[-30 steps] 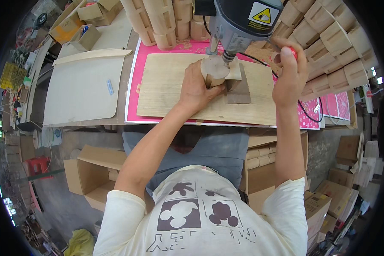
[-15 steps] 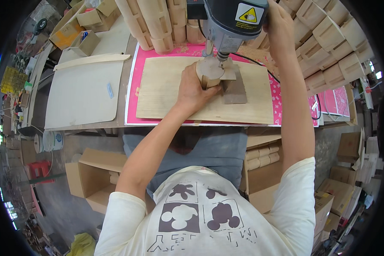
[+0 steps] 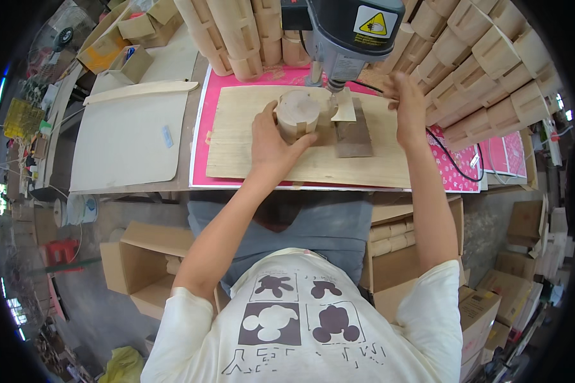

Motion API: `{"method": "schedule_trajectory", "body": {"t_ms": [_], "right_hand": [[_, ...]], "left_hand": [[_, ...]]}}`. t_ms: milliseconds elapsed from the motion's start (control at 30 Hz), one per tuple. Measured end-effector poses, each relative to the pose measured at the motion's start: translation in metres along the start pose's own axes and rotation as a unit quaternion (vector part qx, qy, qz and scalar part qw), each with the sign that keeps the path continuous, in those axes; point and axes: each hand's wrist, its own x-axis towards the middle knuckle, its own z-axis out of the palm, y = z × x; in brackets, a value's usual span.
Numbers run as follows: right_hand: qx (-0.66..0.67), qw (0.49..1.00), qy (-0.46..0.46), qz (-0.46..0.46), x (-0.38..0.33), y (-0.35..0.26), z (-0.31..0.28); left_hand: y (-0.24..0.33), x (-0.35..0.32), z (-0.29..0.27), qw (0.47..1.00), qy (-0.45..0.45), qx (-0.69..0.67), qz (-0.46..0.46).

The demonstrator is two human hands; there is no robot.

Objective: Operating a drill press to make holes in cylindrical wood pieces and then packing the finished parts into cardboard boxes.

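My left hand [image 3: 271,143] is clamped around a round, pale wooden cylinder with notched sides [image 3: 297,113], fingers wrapped over its near side and thumb along its left, holding it upright on a light plywood board [image 3: 287,169] that lies on a bright pink sheet [image 3: 201,137] across the workbench [image 3: 124,137]. The cylinder stands near the board's far edge, about midway along it, just left of the drill bit of a grey bench drill press [image 3: 351,32] whose head hangs over that far edge. Just right of the cylinder a dark brown wooden block [image 3: 353,134] lies flat on the board with a small pale wooden piece [image 3: 345,105] resting on its far end under the bit. My right hand [image 3: 407,108] is raised above the board's far right corner, fingers loosely spread and holding nothing, close to a thin black cable [image 3: 450,156] that trails off the board's right edge over the pink sheet. Stacks of similar notched wooden cylinders [image 3: 485,70] crowd the bench's far edge and right corner, and a pale flat panel [image 3: 124,140] covers its left end
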Motion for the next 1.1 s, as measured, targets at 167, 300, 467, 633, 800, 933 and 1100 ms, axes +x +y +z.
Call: {"method": "schedule_trajectory", "body": {"t_ms": [167,300,467,633,800,933,1100], "right_hand": [[-0.041,0.997,0.019,0.069,-0.056,0.063,-0.003],[-0.079,0.996,0.028,-0.015,-0.068,0.085,0.000],[-0.155,0.983,0.038,-0.088,-0.075,0.089,0.010],[-0.151,0.984,0.039,-0.088,-0.077,0.090,0.007],[-0.181,0.978,0.029,-0.095,-0.078,0.088,0.008],[-0.189,0.978,0.033,-0.084,-0.079,0.087,0.008],[-0.183,0.978,0.032,-0.095,-0.079,0.085,0.008]], "left_hand": [[-0.004,-0.042,-0.043,0.945,-0.146,-0.229,-0.184],[-0.011,-0.036,-0.048,0.973,-0.149,-0.106,-0.141],[-0.026,0.009,-0.028,0.960,-0.174,-0.218,-0.027],[-0.012,0.025,-0.014,0.964,-0.189,-0.176,-0.064],[-0.015,0.037,0.007,0.969,-0.170,-0.173,-0.047],[-0.011,0.038,0.011,0.969,-0.164,-0.178,-0.045],[-0.006,0.038,0.013,0.966,-0.167,-0.188,-0.053]]}}
